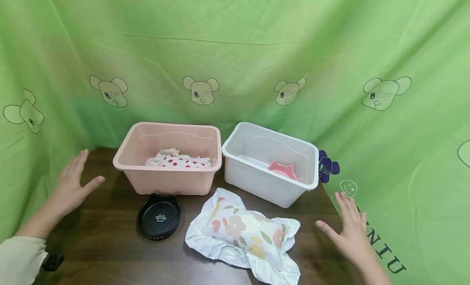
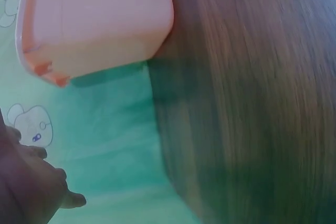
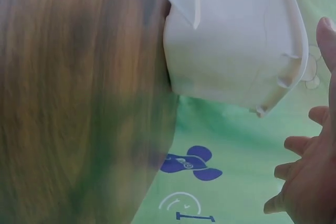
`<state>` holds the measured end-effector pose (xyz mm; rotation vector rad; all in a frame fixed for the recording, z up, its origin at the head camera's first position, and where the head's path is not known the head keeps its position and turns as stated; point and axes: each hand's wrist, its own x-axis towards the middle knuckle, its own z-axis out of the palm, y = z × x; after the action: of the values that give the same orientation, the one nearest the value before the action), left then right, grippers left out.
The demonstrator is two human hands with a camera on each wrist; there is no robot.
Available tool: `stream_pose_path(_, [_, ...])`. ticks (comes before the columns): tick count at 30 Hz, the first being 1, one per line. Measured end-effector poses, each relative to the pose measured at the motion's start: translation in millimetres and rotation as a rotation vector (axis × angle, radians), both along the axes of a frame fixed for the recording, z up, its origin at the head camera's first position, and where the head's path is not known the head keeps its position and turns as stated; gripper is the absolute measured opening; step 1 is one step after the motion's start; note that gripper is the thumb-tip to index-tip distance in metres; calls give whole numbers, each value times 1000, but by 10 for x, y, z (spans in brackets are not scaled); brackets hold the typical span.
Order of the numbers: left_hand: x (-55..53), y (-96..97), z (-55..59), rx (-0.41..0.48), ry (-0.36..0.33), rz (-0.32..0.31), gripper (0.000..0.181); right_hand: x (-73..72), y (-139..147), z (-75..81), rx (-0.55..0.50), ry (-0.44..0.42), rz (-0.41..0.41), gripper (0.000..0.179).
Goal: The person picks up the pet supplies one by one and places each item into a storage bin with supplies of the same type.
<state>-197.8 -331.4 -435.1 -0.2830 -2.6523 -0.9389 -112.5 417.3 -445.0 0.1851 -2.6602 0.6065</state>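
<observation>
My left hand point(image 1: 72, 189) is held over the table's left side with fingers straight and thumb spread, touching nothing. Nearest to it stands a pink plastic bin point(image 1: 165, 181), with a white cloth item with red dots point(image 1: 180, 161) inside. On the other side, my right hand point(image 1: 349, 232) hovers at the table's right edge, fingers extended and holding nothing. A white bin point(image 1: 257, 181) with a pink cat-eared bowl point(image 1: 282, 169) in it is close by. Between the hands lie a black pet bowl point(image 1: 160, 215) with a paw print and a small frilled floral pillow point(image 1: 246, 234).
The two bins stand side by side at the back of the dark wooden table point(image 1: 110, 252). Green curtain fabric point(image 1: 235, 44) with printed bear heads hangs behind and on both sides. A small black object point(image 1: 52, 262) sits by the left sleeve point(image 1: 23, 256).
</observation>
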Motion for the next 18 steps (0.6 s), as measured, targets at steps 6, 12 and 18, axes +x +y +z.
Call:
stream_pose_path(6, [-50, 134, -4, 135, -27, -10, 88, 83, -94, -15, -19, 4, 1, 103])
stream_pose_path(12, [-101, 259, 16, 222, -55, -27, 86, 155, -172, -28, -71, 16, 11, 101])
stream_pose_path(18, [-201, 328, 18, 267, -96, -36, 83, 237, -260, -56, -108, 5, 45, 96])
